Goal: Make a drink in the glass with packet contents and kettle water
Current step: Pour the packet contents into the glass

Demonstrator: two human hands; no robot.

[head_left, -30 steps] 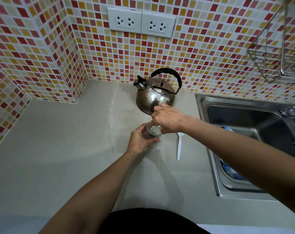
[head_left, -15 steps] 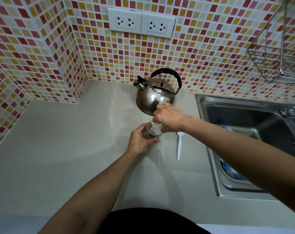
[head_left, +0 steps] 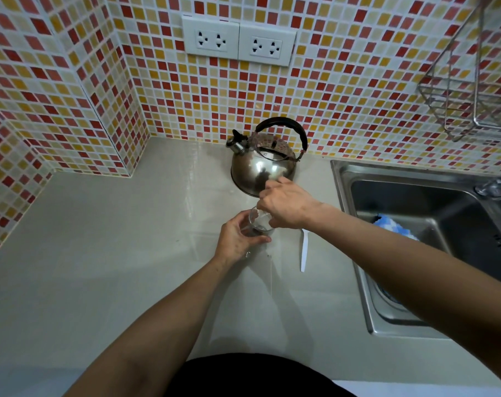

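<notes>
Careful: your left hand (head_left: 238, 239) grips the glass (head_left: 258, 222), your right hand (head_left: 286, 207) pinches something unclear over its rim. Spilled powder or a tipped glass are the risks if either hand jerks.

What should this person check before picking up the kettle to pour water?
1. Glass steadied on the counter: ok, the left hand wraps around it.
2. Packet contents in the glass: cannot tell; the right hand covers the rim and the packet is hidden.
3. Right hand free for the kettle: not ok, its fingers are pinched above the glass.
4. Kettle within reach, upright, handle up: ok, just behind the glass.
5. Spoon ready for stirring: ok, lying on the counter right of the glass.
6. Water in the kettle: cannot tell.
</notes>
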